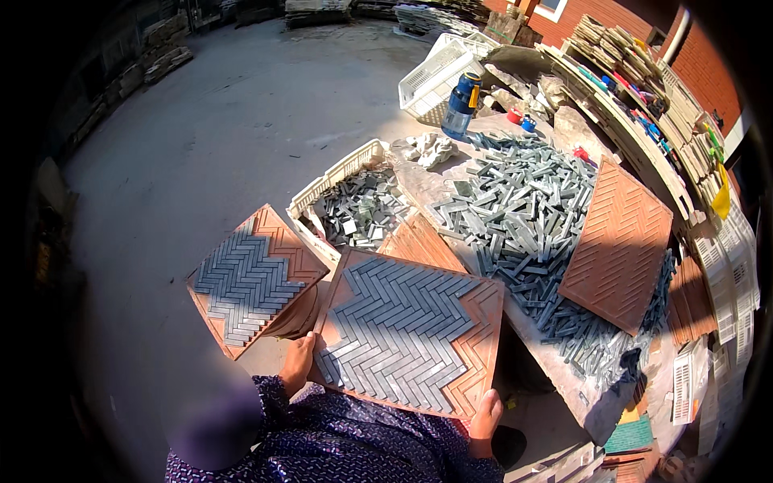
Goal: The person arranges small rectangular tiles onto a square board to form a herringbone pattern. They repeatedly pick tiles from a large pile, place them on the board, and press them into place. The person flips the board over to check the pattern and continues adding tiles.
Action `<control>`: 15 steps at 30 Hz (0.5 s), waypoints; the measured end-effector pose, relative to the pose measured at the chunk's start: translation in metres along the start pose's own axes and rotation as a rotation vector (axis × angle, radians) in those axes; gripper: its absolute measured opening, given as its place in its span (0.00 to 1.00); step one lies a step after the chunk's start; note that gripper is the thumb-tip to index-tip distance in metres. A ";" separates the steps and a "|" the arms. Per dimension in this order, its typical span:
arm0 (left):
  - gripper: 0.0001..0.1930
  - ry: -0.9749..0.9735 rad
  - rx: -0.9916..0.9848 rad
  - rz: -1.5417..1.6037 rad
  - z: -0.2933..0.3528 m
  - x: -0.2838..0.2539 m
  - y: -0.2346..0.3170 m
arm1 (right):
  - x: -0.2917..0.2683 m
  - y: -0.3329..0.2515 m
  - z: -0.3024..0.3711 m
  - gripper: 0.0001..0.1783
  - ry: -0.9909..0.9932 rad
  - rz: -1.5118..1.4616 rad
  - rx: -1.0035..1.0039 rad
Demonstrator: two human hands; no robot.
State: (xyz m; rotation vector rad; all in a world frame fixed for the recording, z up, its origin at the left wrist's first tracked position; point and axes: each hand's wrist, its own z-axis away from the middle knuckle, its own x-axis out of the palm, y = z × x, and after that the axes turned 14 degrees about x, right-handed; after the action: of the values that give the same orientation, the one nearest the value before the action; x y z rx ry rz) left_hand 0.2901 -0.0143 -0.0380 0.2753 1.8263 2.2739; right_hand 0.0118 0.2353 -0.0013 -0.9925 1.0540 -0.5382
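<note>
Orange tray (483, 342) near centre, before you: grey strips (398, 330) in herringbone cover most, right-hand grooves bare. Your left hand (297, 362) pinches its left edge between thumb and fingers; right hand (485, 417) pinches near right corner. Left edge just beside second tray (283, 232); bench (573, 392) edge flanks right. Concrete floor (193, 137) spreads far left. Beyond: crate (336, 175) of tile pieces (362, 209), strip pile (515, 213) carrying third tray (618, 245), blue bottle (459, 109).

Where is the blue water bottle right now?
In the head view's upper part, right of centre, the blue water bottle stands between the white plastic crate and the heap of grey stone strips, just beyond the crumpled white cloth.
</note>
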 end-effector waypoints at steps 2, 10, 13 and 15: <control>0.19 0.103 -0.106 0.026 0.012 -0.015 0.007 | 0.012 -0.030 0.004 0.20 -0.078 -0.002 -0.007; 0.17 0.543 -0.006 0.127 0.031 -0.123 -0.030 | 0.139 -0.086 -0.021 0.21 -0.516 -0.215 0.103; 0.17 0.742 -0.104 0.174 0.035 -0.150 -0.029 | 0.205 -0.099 -0.025 0.21 -0.751 -0.387 0.342; 0.17 0.856 -0.102 0.185 0.037 -0.164 -0.028 | 0.248 -0.107 -0.025 0.26 -0.891 -0.454 0.549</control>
State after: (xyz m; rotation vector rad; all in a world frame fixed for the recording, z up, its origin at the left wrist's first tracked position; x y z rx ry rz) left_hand 0.4589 -0.0195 -0.0597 -0.6834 2.0607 2.8673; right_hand 0.1039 -0.0184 -0.0266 -0.8289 -0.1274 -0.6137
